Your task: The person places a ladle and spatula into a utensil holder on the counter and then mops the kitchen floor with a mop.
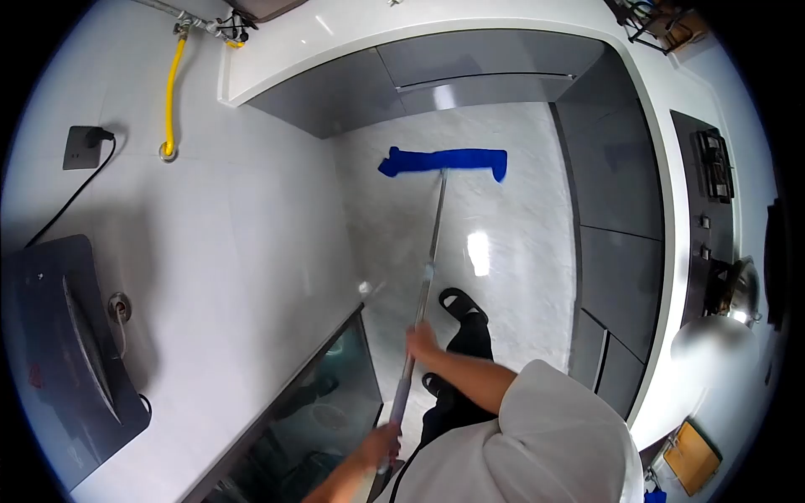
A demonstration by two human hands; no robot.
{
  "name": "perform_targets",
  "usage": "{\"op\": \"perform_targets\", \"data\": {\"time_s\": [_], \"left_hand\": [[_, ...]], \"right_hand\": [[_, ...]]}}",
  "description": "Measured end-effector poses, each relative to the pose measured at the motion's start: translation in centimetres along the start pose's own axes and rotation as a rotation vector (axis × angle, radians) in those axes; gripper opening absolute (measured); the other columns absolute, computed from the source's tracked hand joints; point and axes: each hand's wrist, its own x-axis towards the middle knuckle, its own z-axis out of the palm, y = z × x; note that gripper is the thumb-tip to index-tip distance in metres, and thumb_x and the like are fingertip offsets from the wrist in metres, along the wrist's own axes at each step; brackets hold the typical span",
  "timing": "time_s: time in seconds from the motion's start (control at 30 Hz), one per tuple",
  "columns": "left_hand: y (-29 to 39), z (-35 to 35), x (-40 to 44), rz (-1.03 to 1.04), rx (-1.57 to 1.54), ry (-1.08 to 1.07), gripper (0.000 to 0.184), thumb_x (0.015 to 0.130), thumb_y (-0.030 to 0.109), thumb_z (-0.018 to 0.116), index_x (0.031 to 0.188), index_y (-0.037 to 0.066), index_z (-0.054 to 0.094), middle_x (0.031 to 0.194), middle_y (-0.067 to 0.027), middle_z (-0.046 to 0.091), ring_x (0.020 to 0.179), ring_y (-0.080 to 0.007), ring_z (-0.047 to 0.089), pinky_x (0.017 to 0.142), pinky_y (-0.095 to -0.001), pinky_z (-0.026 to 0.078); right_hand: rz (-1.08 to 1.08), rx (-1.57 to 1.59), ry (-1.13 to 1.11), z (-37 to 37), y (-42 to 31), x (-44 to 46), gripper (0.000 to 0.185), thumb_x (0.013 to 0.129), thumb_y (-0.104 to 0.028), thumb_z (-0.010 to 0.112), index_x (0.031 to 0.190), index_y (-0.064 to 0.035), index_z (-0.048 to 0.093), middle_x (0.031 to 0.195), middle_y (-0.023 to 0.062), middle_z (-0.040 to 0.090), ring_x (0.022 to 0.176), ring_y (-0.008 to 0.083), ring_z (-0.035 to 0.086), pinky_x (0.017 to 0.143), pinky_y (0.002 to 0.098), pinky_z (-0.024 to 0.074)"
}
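A flat mop with a wide blue head (pixel 449 159) lies against the pale marbled floor (pixel 520 210). Its metal handle (pixel 436 226) slopes up toward me. My right hand (pixel 422 339) is closed around the middle of the pole. Closer to my body, my left hand (pixel 383 442) wraps the upper end, just past a grey grip section (pixel 401 401). My feet in black slippers (pixel 463 305) stand beside the pole, to its right.
Dark grey cabinets (pixel 612 184) line the far and right sides under a white counter (pixel 654 352). A gas stove (pixel 708 176) sits on the right. To my left are a glass-fronted cabinet (pixel 319 419), a wall socket (pixel 82 147) and a yellow hose (pixel 173 92).
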Motion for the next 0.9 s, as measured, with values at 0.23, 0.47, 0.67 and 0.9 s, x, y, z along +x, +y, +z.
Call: {"op": "perform_targets", "data": {"time_s": [0.23, 0.47, 0.67, 0.9], "left_hand": [[22.8, 9.3, 11.5, 0.207, 0.064, -0.288, 0.053, 0.095, 0.062, 0.046, 0.093, 0.009, 0.049, 0.059, -0.0043, 0.048, 0.046, -0.0183, 0.050, 0.044, -0.0346, 0.045], [5.6, 4.3, 12.1, 0.130, 0.390, -0.131, 0.057, 0.100, 0.061, 0.033, 0.086, 0.009, 0.053, 0.063, -0.0059, 0.056, 0.052, -0.0168, 0.054, 0.050, -0.0334, 0.045], [-6.1, 0.6, -4.0, 0.070, 0.245, 0.083, 0.032, 0.100, 0.043, 0.048, 0.093, 0.013, 0.058, 0.060, -0.0010, 0.049, 0.048, -0.0144, 0.047, 0.044, -0.0309, 0.041], [7.0, 3.9, 3.2, 0.090, 0.298, -0.105, 0.048, 0.095, 0.060, 0.049, 0.089, 0.012, 0.055, 0.068, -0.0029, 0.055, 0.060, -0.0186, 0.056, 0.055, -0.0346, 0.045]], "right_hand": [[-0.121, -0.488, 0.231, -23.5, 18.8, 14.3, 0.023, 0.086, -0.020, 0.064, 0.074, 0.0003, 0.067, 0.070, 0.0203, 0.066, 0.065, 0.0295, 0.069, 0.057, 0.0393, 0.0575], [0.280, -0.234, 0.392, -0.3, 16.9, 7.3, 0.014, 0.075, -0.021, 0.066, 0.067, -0.0098, 0.067, 0.071, 0.0106, 0.066, 0.072, 0.0300, 0.065, 0.065, 0.0457, 0.0512], [0.013, -0.135, -0.281, 6.6, 0.8, -11.0, 0.025, 0.080, -0.020, 0.067, 0.089, 0.0029, 0.068, 0.083, 0.0219, 0.068, 0.086, 0.0409, 0.067, 0.073, 0.0486, 0.0500], [0.071, -0.232, 0.145, -6.1, 11.5, 0.2, 0.013, 0.060, -0.021, 0.077, 0.067, -0.0120, 0.072, 0.081, 0.0127, 0.070, 0.083, 0.0311, 0.067, 0.075, 0.0483, 0.0509]]}}
